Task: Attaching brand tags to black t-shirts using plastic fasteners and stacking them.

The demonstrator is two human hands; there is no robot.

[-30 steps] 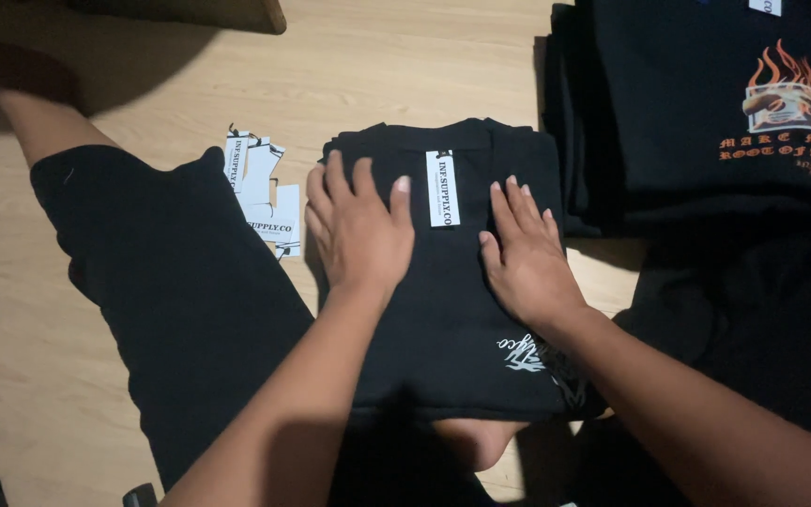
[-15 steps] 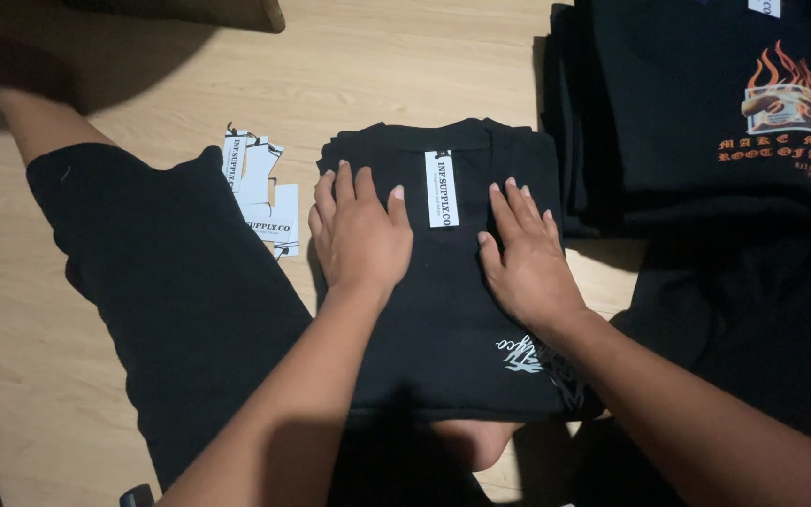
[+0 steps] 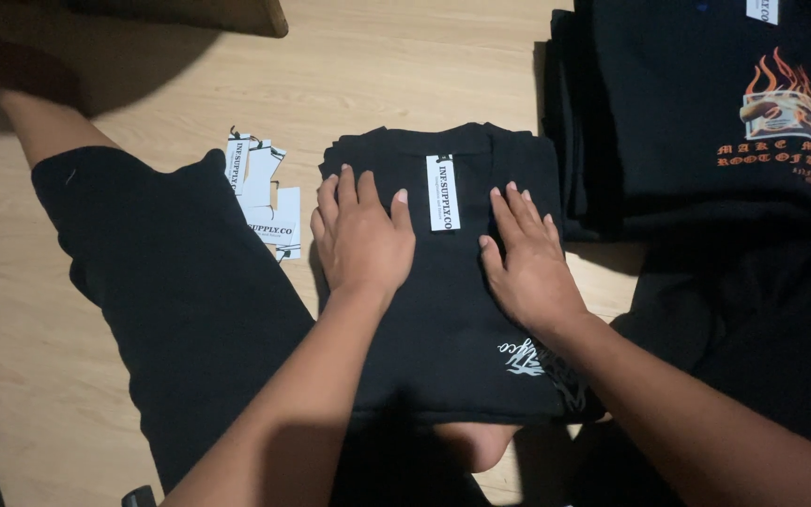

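left hand (image 3: 360, 237) and right hand (image 3: 526, 255) both spread flat, fingers wide, palms down on the folded black shirt (image 3: 448, 319), gripping nothing. shirt on the lap over the wooden floor (image 3: 396, 66), white hang tag (image 3: 442, 192) between the hands. loose white tags (image 3: 260, 192) just left, stack of black shirts (image 3: 706, 113) to the right.
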